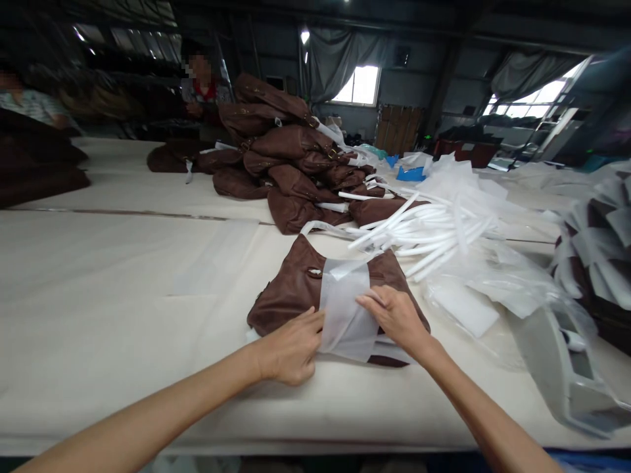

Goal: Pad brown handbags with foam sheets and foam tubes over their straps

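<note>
right hand [400,316]: grip pinched on the 3 o'clock edge of the white sheet [342,312], thumb and fingers together. left hand [290,348]: fingertips at its 9 o'clock edge; cannot tell if that grip is clamped or only pressing.

sheet lies across the middle of the brown bag [288,292], running 12 to 6. bag flat on the table [123,328], long axis 9 to 3, crosswise to the sheet. from the right grip its bulk lies toward 9; from the left, toward 1. right hand reaches farther over the bag.

outward: white tubes [434,233] at 1, heaped bags [286,141] at 11, grey holder [545,364] near 4.
</note>
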The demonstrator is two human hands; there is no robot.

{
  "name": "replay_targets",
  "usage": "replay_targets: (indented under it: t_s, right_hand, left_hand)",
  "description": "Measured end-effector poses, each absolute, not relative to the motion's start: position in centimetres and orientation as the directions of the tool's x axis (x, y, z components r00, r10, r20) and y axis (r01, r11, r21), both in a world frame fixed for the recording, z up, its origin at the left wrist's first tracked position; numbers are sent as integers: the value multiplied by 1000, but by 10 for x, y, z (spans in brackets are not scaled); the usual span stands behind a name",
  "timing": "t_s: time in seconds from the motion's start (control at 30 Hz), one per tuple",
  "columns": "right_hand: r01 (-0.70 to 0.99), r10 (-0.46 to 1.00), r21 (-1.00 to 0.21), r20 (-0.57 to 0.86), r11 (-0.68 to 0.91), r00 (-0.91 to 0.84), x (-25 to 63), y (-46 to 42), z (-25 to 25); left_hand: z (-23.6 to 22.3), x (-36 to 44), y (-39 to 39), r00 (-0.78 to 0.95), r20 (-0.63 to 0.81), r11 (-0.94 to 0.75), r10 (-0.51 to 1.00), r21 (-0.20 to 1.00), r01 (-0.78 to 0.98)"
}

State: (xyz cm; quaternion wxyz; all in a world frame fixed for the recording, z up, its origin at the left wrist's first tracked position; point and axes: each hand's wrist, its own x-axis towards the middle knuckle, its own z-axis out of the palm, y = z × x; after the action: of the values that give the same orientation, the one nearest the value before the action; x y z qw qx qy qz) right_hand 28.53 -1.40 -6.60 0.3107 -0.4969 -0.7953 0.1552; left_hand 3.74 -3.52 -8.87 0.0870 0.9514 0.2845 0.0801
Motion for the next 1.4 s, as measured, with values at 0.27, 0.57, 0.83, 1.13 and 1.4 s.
replay_targets:
  t_s: [0.27,0.57,0.83,1.13,1.4]
  right_hand:
    - [693,989,-707,63,139,-135,274,19,-92]
    - [927,986,-346,-30,142,-162,261,31,-83]
    - [907,975,-389,-82,161,-208,263,33,-87]
    - [833,902,-347,156,431,-402,302,-32,-105]
    - [761,746,-76,277,645,-605,329,-84,-123]
  left_hand:
    - [-90,49,-23,462,10,-381,887,584,717]
    - [-99,54,-22,196,-6,-143,981,661,737]
    - [-84,64,-7,681,279,-732,677,156,663]
    - [-108,72,3,685,26,-678,728,178,713]
    - [-116,73,-1,653,111,-661,749,75,746]
